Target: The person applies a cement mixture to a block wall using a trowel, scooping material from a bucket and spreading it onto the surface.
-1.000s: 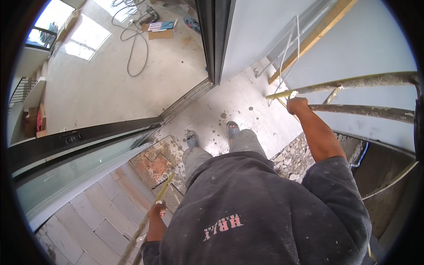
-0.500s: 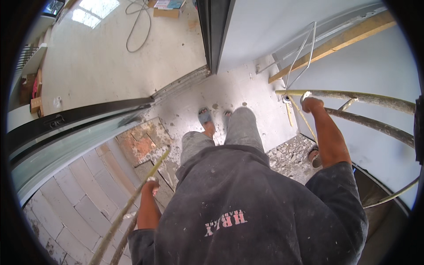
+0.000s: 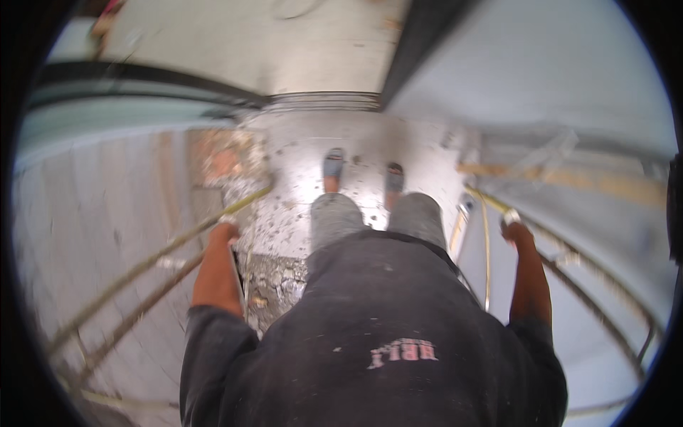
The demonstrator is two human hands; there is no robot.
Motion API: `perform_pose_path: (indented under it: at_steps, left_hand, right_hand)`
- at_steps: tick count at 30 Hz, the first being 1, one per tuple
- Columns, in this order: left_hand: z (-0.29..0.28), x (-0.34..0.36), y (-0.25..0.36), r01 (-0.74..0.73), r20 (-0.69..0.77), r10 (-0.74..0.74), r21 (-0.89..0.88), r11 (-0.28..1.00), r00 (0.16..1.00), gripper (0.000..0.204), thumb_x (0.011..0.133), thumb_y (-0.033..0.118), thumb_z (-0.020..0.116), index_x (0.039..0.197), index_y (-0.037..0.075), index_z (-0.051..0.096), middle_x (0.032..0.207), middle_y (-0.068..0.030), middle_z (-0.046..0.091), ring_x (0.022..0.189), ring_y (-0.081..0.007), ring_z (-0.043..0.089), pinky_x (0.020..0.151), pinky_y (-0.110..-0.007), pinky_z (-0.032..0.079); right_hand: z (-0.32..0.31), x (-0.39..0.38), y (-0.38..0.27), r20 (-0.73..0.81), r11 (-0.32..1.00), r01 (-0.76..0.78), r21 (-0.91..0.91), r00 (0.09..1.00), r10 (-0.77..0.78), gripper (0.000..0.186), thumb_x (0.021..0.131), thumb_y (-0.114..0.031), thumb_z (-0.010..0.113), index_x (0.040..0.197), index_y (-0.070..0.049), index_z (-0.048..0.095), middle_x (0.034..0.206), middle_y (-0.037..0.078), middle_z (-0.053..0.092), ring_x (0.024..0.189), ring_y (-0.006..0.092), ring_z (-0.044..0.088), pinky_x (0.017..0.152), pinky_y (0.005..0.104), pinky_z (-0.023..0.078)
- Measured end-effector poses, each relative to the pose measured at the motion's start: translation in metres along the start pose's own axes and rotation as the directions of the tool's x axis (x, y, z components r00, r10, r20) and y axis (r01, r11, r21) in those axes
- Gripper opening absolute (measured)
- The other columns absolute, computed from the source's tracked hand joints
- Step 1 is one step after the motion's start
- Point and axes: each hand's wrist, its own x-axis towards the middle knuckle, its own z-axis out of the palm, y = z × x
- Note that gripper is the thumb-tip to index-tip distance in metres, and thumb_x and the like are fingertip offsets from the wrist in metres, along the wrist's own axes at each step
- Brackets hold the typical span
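On the left, my left hand [image 3: 225,233] is curled closed around the left rail [image 3: 181,243], a little behind its tip; that tip sits over the left edge of the pale floor [image 3: 427,167], and from there the rail slopes back past my hip. Just inside it, rubble [image 3: 284,281] lies by the floor's near left corner. Ahead of my feet, the door sill [image 3: 324,103] runs along the floor's far edge. On the right, my right hand [image 3: 515,232] is wrapped shut around the right rail [image 3: 544,233], whose tip reaches the floor's right edge; blur hides my exact finger placement. I judge the step in hand to be guiding both rails at my sides; any further move calls for an even pull and room from the rubble
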Motion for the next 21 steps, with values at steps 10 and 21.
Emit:
perform_pose_path:
  at_steps: [10, 21]
  left_hand:
    - [-0.008, -0.093, 0.083, 0.178, -0.085, -0.202, -0.232, 0.956, 0.976, 0.037, 0.085, 0.020, 0.068, 0.121, 0.014, 0.074, 0.129, -0.0101, 0.070, 0.118, -0.0265, 0.068, 0.092, -0.048, 0.054]
    - [-0.004, -0.040, 0.084, 0.244, -0.181, -0.315, -0.329, 0.912, 0.932, 0.032, 0.088, 0.023, 0.067, 0.117, 0.017, 0.077, 0.119, -0.0038, 0.074, 0.106, -0.0274, 0.072, 0.077, -0.050, 0.054]
  right_hand:
    - [0.015, 0.066, 0.050, 0.211, 1.000, 0.008, 0.014, 0.977, -0.011, 0.043, 0.094, -0.046, 0.061, 0.079, -0.006, 0.068, 0.062, 0.008, 0.061, 0.051, 0.0208, 0.057, 0.050, 0.0437, 0.044]
    - [0.026, 0.114, 0.042, 0.204, 0.987, 0.150, 0.063, 0.966, -0.160, 0.031, 0.092, -0.033, 0.062, 0.102, -0.005, 0.069, 0.082, 0.018, 0.070, 0.076, 0.0264, 0.068, 0.066, 0.0446, 0.054]
